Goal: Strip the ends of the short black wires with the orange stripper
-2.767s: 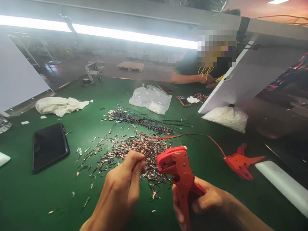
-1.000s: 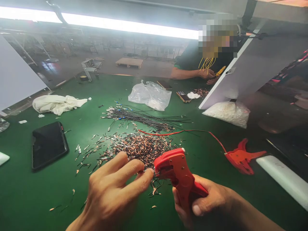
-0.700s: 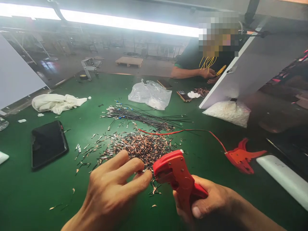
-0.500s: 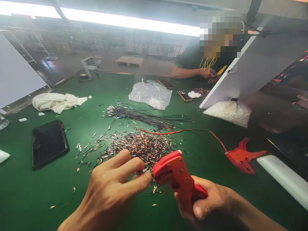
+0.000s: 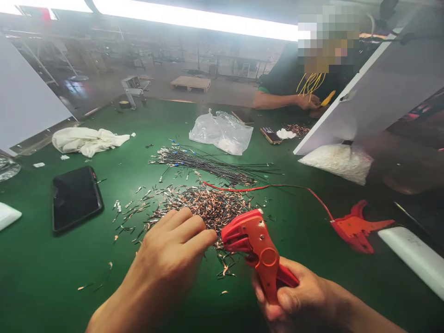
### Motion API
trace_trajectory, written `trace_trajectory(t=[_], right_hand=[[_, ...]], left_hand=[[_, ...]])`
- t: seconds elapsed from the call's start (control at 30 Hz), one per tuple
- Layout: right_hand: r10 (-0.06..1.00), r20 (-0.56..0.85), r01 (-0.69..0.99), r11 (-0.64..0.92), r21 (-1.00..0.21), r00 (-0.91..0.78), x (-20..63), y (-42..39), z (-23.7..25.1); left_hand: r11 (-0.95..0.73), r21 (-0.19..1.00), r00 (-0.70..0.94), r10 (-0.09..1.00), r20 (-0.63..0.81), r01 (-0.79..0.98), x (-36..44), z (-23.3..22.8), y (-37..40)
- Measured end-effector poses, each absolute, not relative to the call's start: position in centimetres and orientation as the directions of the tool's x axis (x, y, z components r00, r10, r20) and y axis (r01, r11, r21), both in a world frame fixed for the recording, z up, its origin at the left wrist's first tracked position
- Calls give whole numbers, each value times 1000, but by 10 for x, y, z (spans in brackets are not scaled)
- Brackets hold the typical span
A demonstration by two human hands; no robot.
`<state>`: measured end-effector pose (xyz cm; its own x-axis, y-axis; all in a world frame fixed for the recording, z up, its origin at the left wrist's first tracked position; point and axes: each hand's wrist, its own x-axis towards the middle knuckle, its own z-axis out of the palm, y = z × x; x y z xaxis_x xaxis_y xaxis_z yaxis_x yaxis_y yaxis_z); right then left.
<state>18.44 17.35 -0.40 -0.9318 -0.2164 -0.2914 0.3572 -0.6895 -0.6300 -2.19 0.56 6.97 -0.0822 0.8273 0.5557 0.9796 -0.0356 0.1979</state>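
A red and orange wire stripper (image 5: 263, 249) is gripped by its handles in my right hand (image 5: 301, 296), its jaws pointing left. My left hand (image 5: 176, 245) has its fingers curled in and closed, with the index finger at the stripper's jaws. Whatever those fingers pinch is hidden behind them. Just beyond both hands lies a heap of short cut wire ends (image 5: 211, 206), black with bare copper. Behind the heap is a bundle of thin black wires (image 5: 208, 166), several with metal or blue ends.
A second red wire stripper (image 5: 357, 226) lies at right, beside a white roll (image 5: 412, 259). A black phone (image 5: 77, 199) and white cloth (image 5: 88, 140) lie at left. Farther back are a clear plastic bag (image 5: 222, 133), a white panel (image 5: 350, 88) and a co-worker's hands (image 5: 312, 104) with yellow wires.
The view has shifted slightly, so the table appears farther right. My left fingers have drawn closer together. The stripper has turned a little in my right hand, showing more of its side.
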Motion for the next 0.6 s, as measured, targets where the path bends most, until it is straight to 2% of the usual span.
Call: trace_trajectory(t=[0.17,0.33,0.6], right_hand=[[-203,-259,328,-656,-680,-944,185,169,-3],[-113,-292,305,-549,-779,-950,185,165,10],[-95,-319,322,-507,-800,-943,191,164,10]], left_hand=[[-16,186,-87,840,536,982,-23,64,8],[-10,221,-109,847,521,975,-21,59,11],[3,195,-103,859,502,981,-21,54,11]])
